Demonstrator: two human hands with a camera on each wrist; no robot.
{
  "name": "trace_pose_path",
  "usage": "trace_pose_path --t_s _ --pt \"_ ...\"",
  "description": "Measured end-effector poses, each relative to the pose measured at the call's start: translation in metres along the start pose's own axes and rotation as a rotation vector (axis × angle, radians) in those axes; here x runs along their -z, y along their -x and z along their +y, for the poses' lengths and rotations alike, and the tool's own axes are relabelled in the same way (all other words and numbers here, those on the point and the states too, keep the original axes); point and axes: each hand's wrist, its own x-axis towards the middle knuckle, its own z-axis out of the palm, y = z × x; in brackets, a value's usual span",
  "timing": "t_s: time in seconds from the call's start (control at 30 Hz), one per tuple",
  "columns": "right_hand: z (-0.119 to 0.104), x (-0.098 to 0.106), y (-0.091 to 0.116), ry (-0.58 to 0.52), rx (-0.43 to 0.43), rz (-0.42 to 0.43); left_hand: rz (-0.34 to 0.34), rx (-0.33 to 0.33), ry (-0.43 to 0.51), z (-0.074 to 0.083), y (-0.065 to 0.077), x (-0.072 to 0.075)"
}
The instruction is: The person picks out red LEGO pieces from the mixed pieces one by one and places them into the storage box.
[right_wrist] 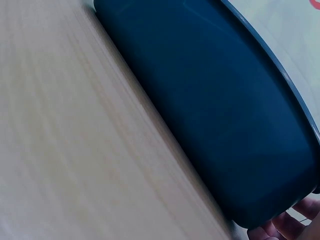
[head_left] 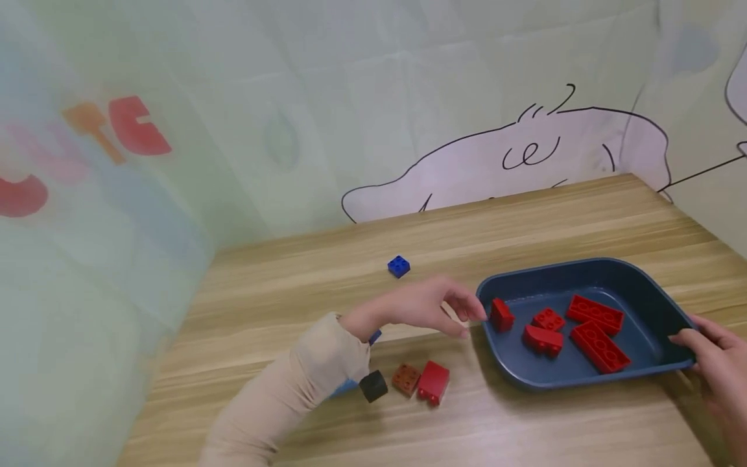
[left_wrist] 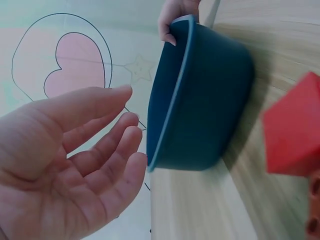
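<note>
My left hand (head_left: 428, 305) hovers at the left rim of a dark blue tray (head_left: 583, 381), fingers loosely bent. Nothing sits between its thumb and fingers in the left wrist view. Several red toy bricks (head_left: 601, 349) lie inside the tray, among them a small square one (head_left: 548, 319) and one with a rounded end (head_left: 544, 340). At the tray's right end, my right hand (head_left: 714, 357) grips the rim, thumb on the inside. In the right wrist view, its fingertips (right_wrist: 285, 226) touch the outer wall.
Left of the tray lie a red brick (head_left: 434, 381), a brown brick (head_left: 405, 379) and a black brick (head_left: 373, 386). A blue brick (head_left: 399, 266) sits farther back. My left sleeve (head_left: 292, 376) partly covers other blue pieces. A printed cloth (head_left: 292, 130) hangs behind the wooden table (head_left: 280, 279).
</note>
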Motion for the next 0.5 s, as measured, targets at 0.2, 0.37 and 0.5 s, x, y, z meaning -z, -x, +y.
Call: trace_pose_path --t_s 0.2,0.37,0.5 --pt "-0.001 0.000 0.000 -0.042 0.018 -0.031 -0.002 0.032 0.026 -0.009 0.020 -0.005" --pt "0.000 0.002 0.000 -0.044 0.021 -0.033 0.013 0.052 0.081 -0.017 0.034 -0.009" --pt "0.000 0.001 0.000 -0.037 0.018 -0.028 0.046 0.050 0.126 -0.024 0.043 -0.013"
